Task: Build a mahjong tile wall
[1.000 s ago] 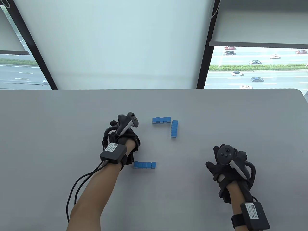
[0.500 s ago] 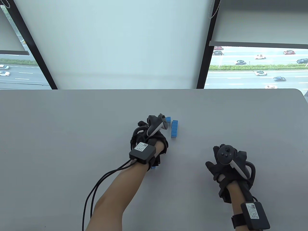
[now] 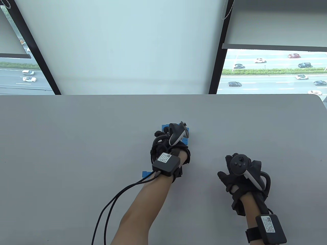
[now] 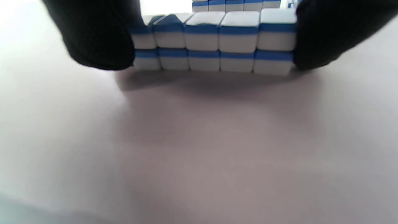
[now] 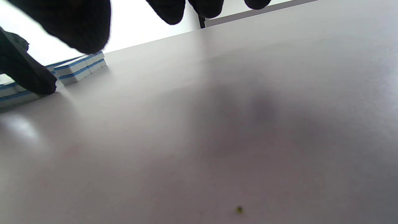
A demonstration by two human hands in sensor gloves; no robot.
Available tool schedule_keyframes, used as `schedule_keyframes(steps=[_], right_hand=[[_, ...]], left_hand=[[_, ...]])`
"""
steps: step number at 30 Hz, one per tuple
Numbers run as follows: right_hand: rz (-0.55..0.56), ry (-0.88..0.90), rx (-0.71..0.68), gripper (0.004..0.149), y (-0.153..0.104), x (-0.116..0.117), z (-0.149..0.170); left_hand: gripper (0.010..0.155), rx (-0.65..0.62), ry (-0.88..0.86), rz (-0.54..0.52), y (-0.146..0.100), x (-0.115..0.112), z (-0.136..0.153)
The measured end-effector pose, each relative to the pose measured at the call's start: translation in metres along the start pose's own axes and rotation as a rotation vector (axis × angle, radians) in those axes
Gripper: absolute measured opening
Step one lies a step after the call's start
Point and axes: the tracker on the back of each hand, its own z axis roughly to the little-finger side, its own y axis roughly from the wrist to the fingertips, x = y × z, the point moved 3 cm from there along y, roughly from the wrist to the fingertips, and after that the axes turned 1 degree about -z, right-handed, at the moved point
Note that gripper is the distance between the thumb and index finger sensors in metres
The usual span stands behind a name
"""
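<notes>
Left hand (image 3: 170, 150) rightward (onto tile row (image 4: 214, 43))

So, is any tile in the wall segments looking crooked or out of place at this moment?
Yes. In the two-layer row that the left hand's fingers hold at both ends, the upper tiles at the left end sit tilted and uneven, whereas the others lie flat and aligned.

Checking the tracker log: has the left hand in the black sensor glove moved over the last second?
Yes. The left hand moved right across the grey table, toward the right hand, now covering the blue mahjong tile rows.

Near tile row (image 3: 146, 174) mostly behind left forearm (image 3: 143, 201) (table view)
</notes>
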Motion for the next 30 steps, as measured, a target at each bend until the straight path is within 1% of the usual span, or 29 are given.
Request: schedule_keyframes(steps=[4, 11, 12, 16, 21, 22, 24, 27, 30], right_hand=[[0.0, 0.001, -0.003, 0.079, 0.0, 0.001, 0.0], [0.001, 0.008, -0.004, 0.079, 0.0, 0.0, 0.0], [0.002, 0.009, -0.004, 0.08, 0.0, 0.0, 0.0], [0.002, 0.015, -0.003, 0.081, 0.0, 0.0, 0.001], [0.0, 0.022, -0.005, 0.079, 0.001, 0.0, 0.002], [0.0, 0.022, -0.005, 0.08, 0.001, 0.0, 0.002], [0.001, 0.02, -0.007, 0.08, 0.001, 0.0, 0.002], [0.002, 0.023, -0.012, 0.08, 0.001, 0.0, 0.001], [0.003, 0.023, -0.02, 0.08, 0.001, 0.001, 0.0]], left_hand=[[0.114, 0.008, -0.004, 0.012, -0.002, 0.001, 0.001], [0.116, -0.014, -0.033, 0.047, 0.001, -0.001, 0.002], [0.116, -0.026, -0.052, 0.073, 0.001, 0.0, 0.004], [0.117, -0.047, -0.121, 0.12, 0.002, 0.004, 0.014], [0.115, -0.087, -0.213, 0.147, 0.0, 0.006, 0.03], [0.114, -0.098, -0.204, 0.14, -0.002, 0.008, 0.035], [0.113, -0.133, -0.177, 0.089, -0.008, 0.014, 0.044], [0.107, -0.148, -0.166, 0.015, -0.019, 0.022, 0.061], [0.102, -0.139, -0.155, 0.004, -0.033, 0.02, 0.081]])
